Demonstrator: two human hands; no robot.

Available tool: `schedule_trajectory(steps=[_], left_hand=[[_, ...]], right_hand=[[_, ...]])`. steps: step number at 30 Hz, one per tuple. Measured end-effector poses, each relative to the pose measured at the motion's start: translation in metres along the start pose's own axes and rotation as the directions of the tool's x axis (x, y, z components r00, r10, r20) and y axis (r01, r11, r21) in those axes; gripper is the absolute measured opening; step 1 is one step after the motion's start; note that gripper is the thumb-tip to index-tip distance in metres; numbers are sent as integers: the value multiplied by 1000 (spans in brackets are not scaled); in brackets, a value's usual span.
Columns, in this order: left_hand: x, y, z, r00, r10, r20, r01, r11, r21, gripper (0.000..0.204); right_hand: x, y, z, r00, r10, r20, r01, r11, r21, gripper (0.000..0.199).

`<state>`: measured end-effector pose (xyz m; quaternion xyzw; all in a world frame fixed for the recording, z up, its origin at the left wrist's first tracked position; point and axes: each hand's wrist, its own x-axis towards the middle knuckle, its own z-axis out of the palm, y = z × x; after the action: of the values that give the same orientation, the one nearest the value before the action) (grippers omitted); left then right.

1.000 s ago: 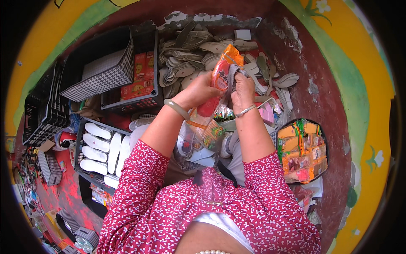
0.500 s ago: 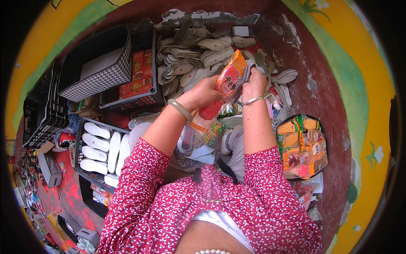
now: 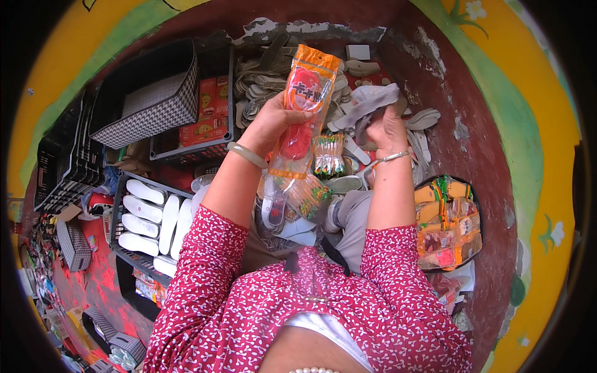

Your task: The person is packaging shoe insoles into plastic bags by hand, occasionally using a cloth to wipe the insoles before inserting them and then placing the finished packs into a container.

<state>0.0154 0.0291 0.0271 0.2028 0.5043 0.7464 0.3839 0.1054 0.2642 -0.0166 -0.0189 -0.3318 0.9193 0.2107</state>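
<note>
My left hand is closed round a clear packet with an orange top and a red, sole-shaped piece inside. The packet stands tilted, its top end pointing away from me. To its right, my right hand grips a crumpled grey cloth, apart from the packet. Below the hands lies a bundle of small clear packets with green and orange ends. More packets lie between my legs, partly hidden by the held one.
A heap of pale insoles lies ahead against the wall. On the left stand a crate of white insoles, a black crate with red boxes and a checked bin. A basket of orange packets stands on the right.
My hands have moved apart. The left has swung the packet leftward and more upright, and the grey cloth in the right now shows clear of it.
</note>
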Motion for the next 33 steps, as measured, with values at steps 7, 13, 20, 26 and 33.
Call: schedule_trajectory(steps=[7, 13, 20, 26, 33], left_hand=[[-1, -4, 5, 995, 97, 27, -98, 993, 59, 39], [4, -10, 3, 995, 71, 66, -86, 961, 262, 41], [6, -19, -1, 983, -55, 174, -41, 861, 506, 41], [5, -19, 9, 960, -150, 238, -12, 824, 566, 37], [9, -30, 7, 942, -195, 275, -23, 776, 630, 38]], right_hand=[[-10, 21, 13, 980, 191, -55, -198, 930, -308, 46], [-15, 25, 25, 979, 178, 103, -172, 983, -65, 46], [-15, 36, 36, 995, 97, -34, -98, 995, -32, 32], [-13, 42, 32, 976, -68, -206, 58, 997, -55, 21], [-6, 40, 20, 906, -29, -421, 53, 998, 46, 15]])
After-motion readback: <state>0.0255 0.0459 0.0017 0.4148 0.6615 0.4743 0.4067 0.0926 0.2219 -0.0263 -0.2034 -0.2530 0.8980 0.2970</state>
